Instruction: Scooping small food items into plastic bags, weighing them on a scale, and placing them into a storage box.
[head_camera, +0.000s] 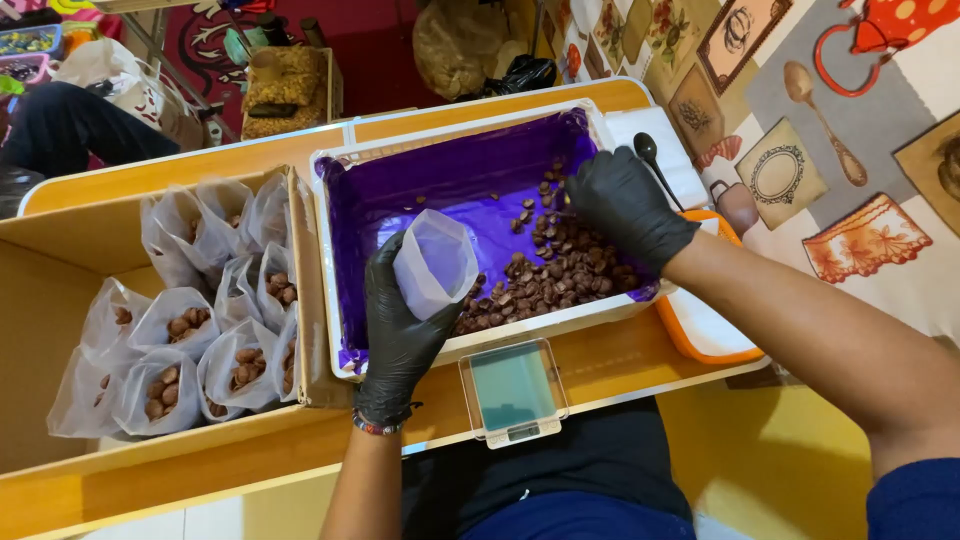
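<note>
A: Head view — what is counted on the worktop (620, 370)?

B: Two black-gloved hands are seen. One clear empty bag (435, 262) is held upright by the left hand (400, 320), its fingers wrapped round it, over the near edge of a white tray (330, 290) lined with purple foil (440, 180).

A: And the right hand (625, 205)?

B: It is laid palm down on a heap of brown nuts (555, 275) in the tray's right corner; whether anything is pinched by its fingers cannot be told.

A: Packages?

B: About ten filled clear bags (190, 330) are stood in a cardboard box (50, 300) at the left. One small scale (513, 392) is set just before the tray. One black spoon (655, 160) is laid on a white napkin (660, 135), partly hidden by the right hand.
</note>
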